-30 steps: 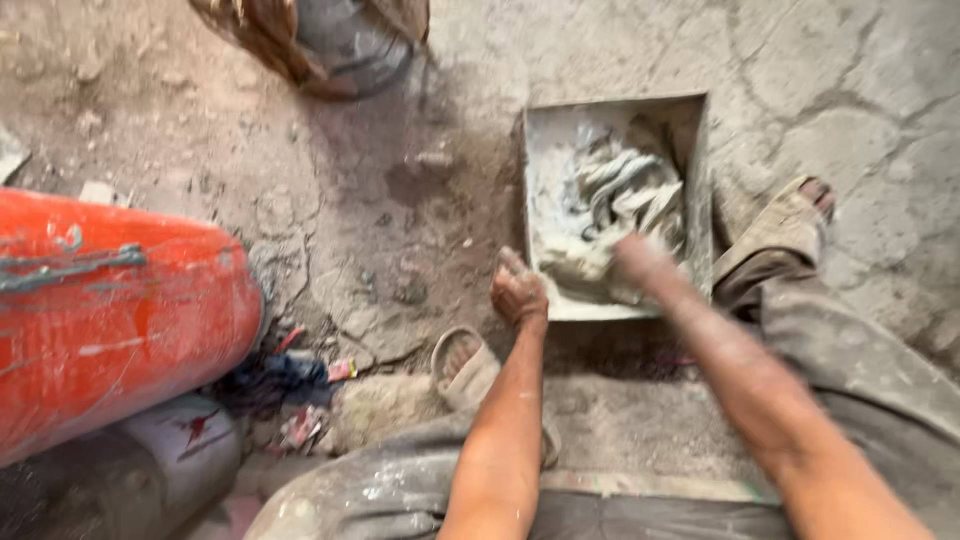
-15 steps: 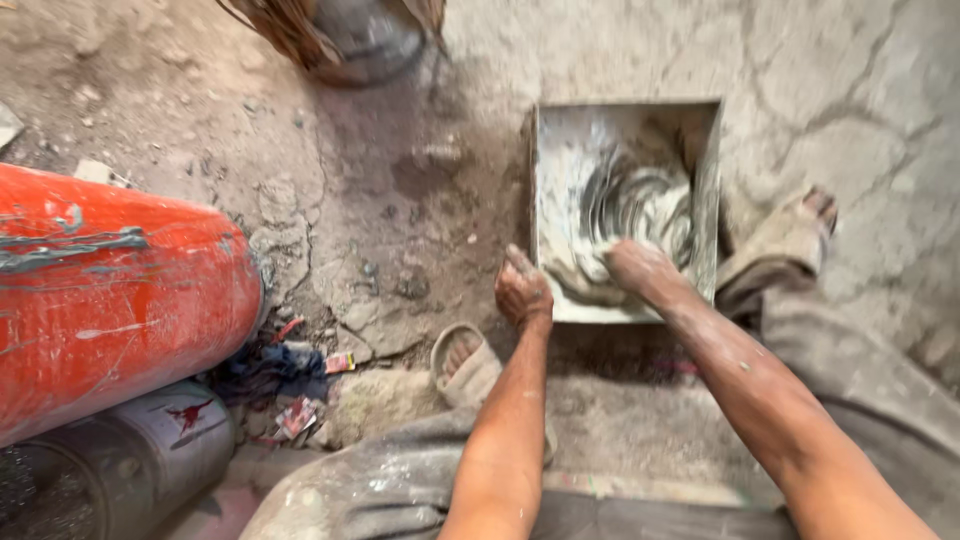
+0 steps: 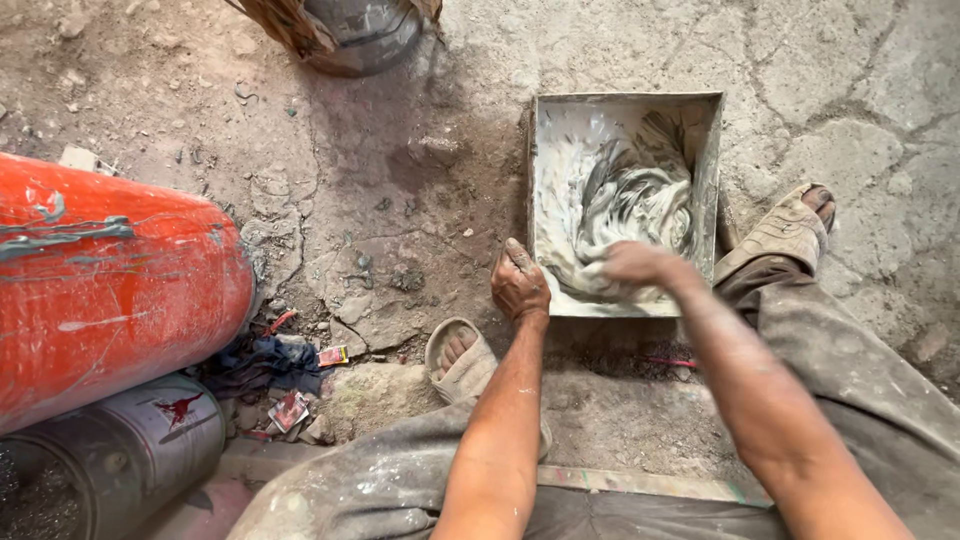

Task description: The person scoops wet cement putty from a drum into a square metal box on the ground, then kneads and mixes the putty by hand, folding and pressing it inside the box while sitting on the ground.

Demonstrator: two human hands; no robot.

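1. Ground: cracked, dusty concrete floor [image 3: 880,110], strewn with grit and small stones; no table, all items rest directly on the floor.
2. Principal item: square metal tray [image 3: 712,150], grey, straight-walled, lying flat at upper centre-right, between the person's two sandalled feet. Its sides are near equal, so no clear long axis; the slightly longer run goes away from the person, open face up. Near edge just beside both hands.
3. Contents: wet grey-white paste [image 3: 625,205], swirled in curved streaks, heaped toward the near and middle part; far left corner thinly smeared.
4. Right hand [image 3: 632,265]: blurred, coated in paste, lying in the mix at the near side of the tray. Fingers appear loosely curled; whether they enclose a lump cannot be told.
5. Left hand [image 3: 520,285]: knuckles bent, fingers curled onto the tray's near left corner, seemingly steadying it; nothing else held.
6. Adjacent: left sandal [image 3: 462,360] below the left hand; right sandal [image 3: 778,232] touching or just beside the tray's right wall; orange cylinder [image 3: 110,290] lying on its side at left; grey metal drum [image 3: 120,455] below it; scraps of cloth and wrappers [image 3: 275,365] between; round vessel [image 3: 345,30] at top edge.
7. Risks, as judged: a hard sweep could push paste over the low near wall onto the floor; a slipping left hand could let the tray skid or tip; floor grit could be dragged into the mix.
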